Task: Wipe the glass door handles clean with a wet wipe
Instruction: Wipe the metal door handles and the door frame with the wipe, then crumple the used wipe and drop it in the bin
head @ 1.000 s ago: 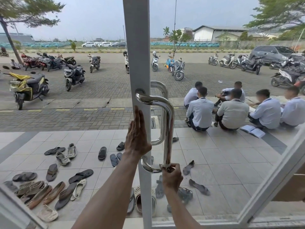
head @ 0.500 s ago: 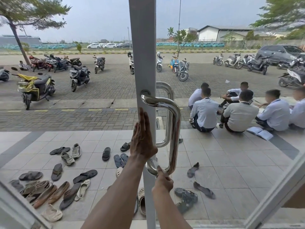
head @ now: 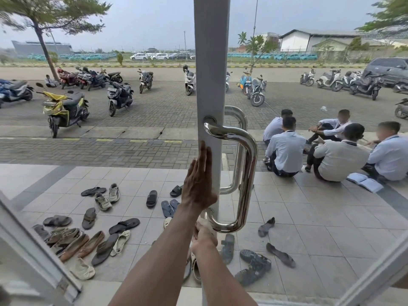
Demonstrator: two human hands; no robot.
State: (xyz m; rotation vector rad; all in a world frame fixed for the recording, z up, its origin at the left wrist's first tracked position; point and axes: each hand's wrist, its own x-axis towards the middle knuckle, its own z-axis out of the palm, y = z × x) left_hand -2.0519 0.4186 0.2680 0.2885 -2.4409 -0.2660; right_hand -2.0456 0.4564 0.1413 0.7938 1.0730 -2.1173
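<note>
A chrome D-shaped handle (head: 248, 173) is fixed to the white door stile (head: 210, 62). A matching outer handle (head: 238, 151) shows behind it through the glass. My left hand (head: 198, 184) lies flat against the stile's left edge, fingers pointing up, and holds nothing. Lower down, my right hand (head: 203, 237) is closed around a pale wet wipe (head: 201, 221) and presses it on the handle's lower mount where that meets the stile. My left forearm hides part of the right hand and most of the wipe.
Several sandals and shoes (head: 103, 235) lie on the tiled porch outside. A few people (head: 287, 151) sit on the step to the right, an open book (head: 364, 182) beside them. Motorbikes (head: 64, 109) stand on the paving beyond. A slanted white frame (head: 375, 277) crosses the lower right.
My right hand has slid with the wipe from the handle's lower bend leftward to the lower mount at the stile. My left hand stays flat on the stile.
</note>
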